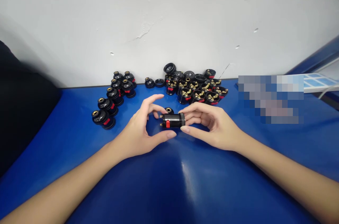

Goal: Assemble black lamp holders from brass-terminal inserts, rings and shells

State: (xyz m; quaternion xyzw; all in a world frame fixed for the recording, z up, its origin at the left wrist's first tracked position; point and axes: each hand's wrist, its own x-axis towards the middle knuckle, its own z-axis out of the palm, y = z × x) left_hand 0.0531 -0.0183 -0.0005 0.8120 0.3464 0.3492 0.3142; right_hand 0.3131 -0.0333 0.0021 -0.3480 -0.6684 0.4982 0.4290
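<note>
A black lamp socket body (174, 120) with a red switch piece lies on its side between my hands, brass terminals to the left. My right hand (209, 125) grips its ribbed ring end with thumb and fingers. Around the terminal end, my left hand (144, 125) is spread, thumb below and index finger raised; firm contact with the socket does not show. Just behind the body sits a black cap (168, 110) with a brass threaded hole, partly hidden.
On the blue table (148, 188), several capped sockets (106, 106) stand in rows at left. Uncapped sockets with brass terminals (198, 95) cluster behind my hands, with loose caps and rings (159, 82). A white wall (169, 16) closes the back. A blurred patch (270, 100) covers the right.
</note>
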